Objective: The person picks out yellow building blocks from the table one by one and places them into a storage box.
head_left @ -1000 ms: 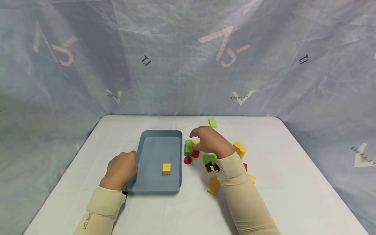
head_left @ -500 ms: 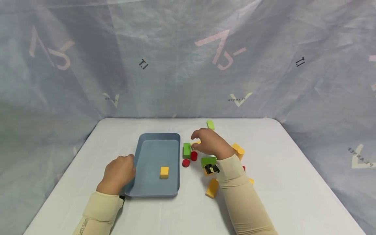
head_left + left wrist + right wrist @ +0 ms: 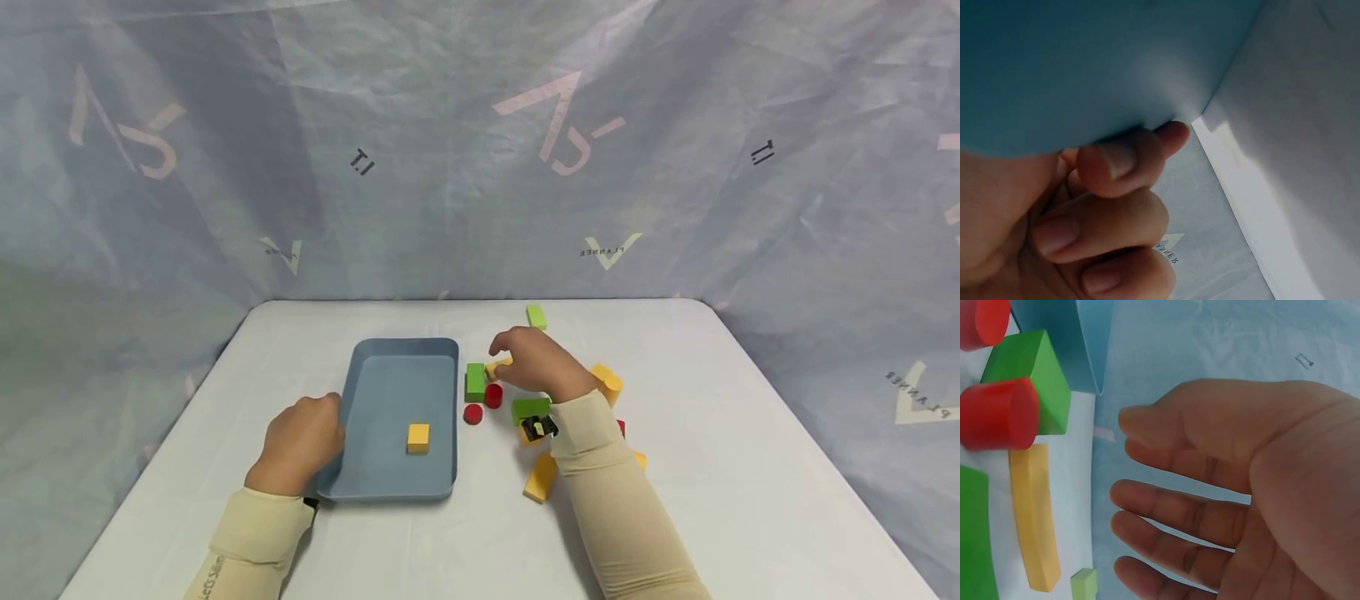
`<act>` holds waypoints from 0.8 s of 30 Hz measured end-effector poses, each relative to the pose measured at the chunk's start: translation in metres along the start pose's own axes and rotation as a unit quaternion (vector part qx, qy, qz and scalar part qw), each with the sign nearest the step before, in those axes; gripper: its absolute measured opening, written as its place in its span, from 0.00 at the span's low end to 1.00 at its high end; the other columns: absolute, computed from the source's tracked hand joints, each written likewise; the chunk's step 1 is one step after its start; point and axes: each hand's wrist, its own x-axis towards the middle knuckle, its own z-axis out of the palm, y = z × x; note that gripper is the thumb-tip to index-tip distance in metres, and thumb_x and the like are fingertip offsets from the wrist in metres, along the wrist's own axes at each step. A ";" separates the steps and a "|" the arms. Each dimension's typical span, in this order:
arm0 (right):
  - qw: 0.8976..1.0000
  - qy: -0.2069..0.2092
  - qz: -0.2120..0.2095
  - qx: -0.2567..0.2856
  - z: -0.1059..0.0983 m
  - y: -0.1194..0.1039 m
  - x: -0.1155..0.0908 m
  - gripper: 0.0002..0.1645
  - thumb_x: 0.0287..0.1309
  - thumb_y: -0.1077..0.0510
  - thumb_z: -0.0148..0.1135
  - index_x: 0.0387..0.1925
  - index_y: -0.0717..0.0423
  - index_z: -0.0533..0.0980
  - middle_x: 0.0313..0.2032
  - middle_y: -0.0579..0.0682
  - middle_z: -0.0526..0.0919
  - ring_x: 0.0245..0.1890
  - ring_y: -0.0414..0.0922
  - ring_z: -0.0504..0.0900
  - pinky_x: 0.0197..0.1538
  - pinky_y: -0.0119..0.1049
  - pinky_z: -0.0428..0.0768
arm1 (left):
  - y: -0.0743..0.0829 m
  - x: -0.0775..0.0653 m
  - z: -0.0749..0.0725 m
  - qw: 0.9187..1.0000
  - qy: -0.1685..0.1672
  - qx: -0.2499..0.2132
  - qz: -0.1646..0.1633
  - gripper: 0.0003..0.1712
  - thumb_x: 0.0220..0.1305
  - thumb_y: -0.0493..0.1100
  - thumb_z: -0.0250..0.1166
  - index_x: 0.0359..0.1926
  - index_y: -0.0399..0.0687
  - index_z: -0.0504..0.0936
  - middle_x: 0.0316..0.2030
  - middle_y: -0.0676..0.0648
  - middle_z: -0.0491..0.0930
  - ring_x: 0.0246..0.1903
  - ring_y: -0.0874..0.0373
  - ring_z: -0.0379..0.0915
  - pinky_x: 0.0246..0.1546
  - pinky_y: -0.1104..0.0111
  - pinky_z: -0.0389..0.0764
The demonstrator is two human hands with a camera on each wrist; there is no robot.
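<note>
A blue-grey tray lies left of centre with a yellow cube inside. My left hand grips the tray's left wall; in the left wrist view its curled fingers press against the tray's underside edge. Over the blocks right of the tray hovers my right hand, fingers loosely bent, thumb apart, nothing between them. Nearest to it are a yellow bar, partly covered in the head view, a green block and two red cylinders, one upright and one lying.
Another green block and several yellow-orange blocks lie around the right forearm, some partly covered. A light green block is near the table's back edge. A grey printed cloth hangs behind the white table.
The head view has shifted slightly. My right hand has edged right relative to the blocks, uncovering more of the yellow bar. The left hand stays on the tray.
</note>
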 end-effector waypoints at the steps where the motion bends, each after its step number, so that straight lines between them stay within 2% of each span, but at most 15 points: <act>1: 1.000 -0.001 0.004 -0.003 0.001 0.001 0.001 0.19 0.64 0.55 0.70 0.56 0.51 0.83 0.59 0.52 0.84 0.58 0.50 0.80 0.65 0.49 0.77 | 0.000 0.000 0.000 1.000 0.000 -0.001 0.000 0.02 0.61 0.31 0.61 0.35 0.34 0.80 0.20 0.42 0.77 0.17 0.53 0.70 0.17 0.59 0.70; 5: 1.000 -0.004 0.019 -0.009 0.003 0.004 0.004 0.19 0.64 0.57 0.69 0.57 0.50 0.83 0.60 0.51 0.82 0.57 0.49 0.79 0.65 0.48 0.77 | -0.001 0.001 0.001 1.000 -0.005 -0.005 -0.004 0.05 0.61 0.31 0.62 0.37 0.32 0.81 0.21 0.41 0.79 0.18 0.53 0.70 0.18 0.59 0.71; 10: 1.000 -0.004 0.017 -0.005 0.005 0.006 0.005 0.21 0.63 0.57 0.70 0.57 0.50 0.83 0.60 0.50 0.82 0.57 0.48 0.79 0.64 0.48 0.78 | -0.001 0.001 0.001 1.000 -0.002 -0.002 -0.006 0.06 0.61 0.31 0.63 0.39 0.32 0.81 0.22 0.40 0.80 0.18 0.53 0.71 0.18 0.59 0.72; 18: 1.000 -0.004 0.007 -0.002 0.005 0.005 0.006 0.22 0.62 0.57 0.72 0.58 0.51 0.83 0.60 0.50 0.82 0.57 0.49 0.79 0.64 0.49 0.78 | 0.000 0.001 -0.002 1.000 0.002 0.005 -0.003 0.03 0.62 0.32 0.63 0.36 0.33 0.80 0.20 0.42 0.78 0.18 0.53 0.70 0.17 0.60 0.71; 24: 1.000 -0.010 0.019 -0.008 0.007 0.006 0.007 0.22 0.63 0.56 0.71 0.59 0.50 0.82 0.62 0.52 0.81 0.57 0.49 0.78 0.64 0.49 0.78 | 0.000 0.001 0.000 1.000 -0.002 0.006 -0.004 0.07 0.62 0.32 0.63 0.39 0.31 0.81 0.22 0.40 0.80 0.18 0.53 0.72 0.18 0.59 0.72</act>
